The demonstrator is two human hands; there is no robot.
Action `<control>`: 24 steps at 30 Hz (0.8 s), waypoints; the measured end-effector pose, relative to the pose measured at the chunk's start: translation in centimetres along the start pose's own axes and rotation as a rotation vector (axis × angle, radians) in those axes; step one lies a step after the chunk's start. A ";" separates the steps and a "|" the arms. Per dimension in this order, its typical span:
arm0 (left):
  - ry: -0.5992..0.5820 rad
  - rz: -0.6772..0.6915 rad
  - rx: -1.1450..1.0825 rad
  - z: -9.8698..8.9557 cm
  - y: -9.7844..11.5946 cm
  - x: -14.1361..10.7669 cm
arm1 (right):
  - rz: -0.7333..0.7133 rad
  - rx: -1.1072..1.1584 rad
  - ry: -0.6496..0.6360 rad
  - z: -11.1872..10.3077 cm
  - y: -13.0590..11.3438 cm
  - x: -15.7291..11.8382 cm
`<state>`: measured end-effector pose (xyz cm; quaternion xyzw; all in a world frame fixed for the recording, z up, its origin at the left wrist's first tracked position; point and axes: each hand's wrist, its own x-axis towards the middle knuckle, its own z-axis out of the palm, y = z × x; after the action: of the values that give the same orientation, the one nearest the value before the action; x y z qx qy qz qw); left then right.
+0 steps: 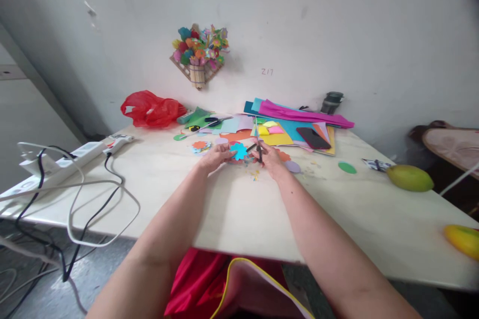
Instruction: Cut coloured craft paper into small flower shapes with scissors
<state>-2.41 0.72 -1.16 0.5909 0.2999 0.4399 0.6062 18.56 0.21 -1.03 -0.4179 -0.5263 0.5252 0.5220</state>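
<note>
My left hand (216, 157) pinches a blue paper flower (238, 151) with a scalloped edge, just above the table. Close on its right, my right hand (270, 158) is closed around a pair of dark-handled scissors (259, 153), one thin blade pointing away from me. Small paper scraps (255, 175) lie below the hands. An orange paper piece (284, 156) and a lilac paper disc (292, 166) rest beside my right hand. To the left of my left hand sits a small stack of cut paper flowers (201, 146).
Coloured sheets (299, 115), a phone (313, 138) and blue-handled scissors (213, 122) lie toward the wall. A red plastic bag (149, 109) stands back left. Power strips (80, 152) with loose cables occupy the left edge. A green mango (409, 178) and a green disc (347, 167) lie right.
</note>
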 end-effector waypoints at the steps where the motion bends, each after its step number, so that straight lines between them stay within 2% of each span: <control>1: -0.004 -0.007 0.014 0.0 0.0 0.0 | -0.007 0.004 0.001 0.0 0.0 0.0; 18: 0.033 -0.077 0.135 0.4 0.4 -0.3 | -0.024 -0.060 -0.080 1.0 -1.1 -0.8; 24: 0.051 -0.092 0.113 0.6 0.3 -0.4 | -0.047 -0.045 -0.031 1.5 -1.2 -0.9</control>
<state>-2.09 0.09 -0.83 0.5983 0.3668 0.4087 0.5835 17.31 -1.01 0.16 -0.4091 -0.5555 0.5073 0.5164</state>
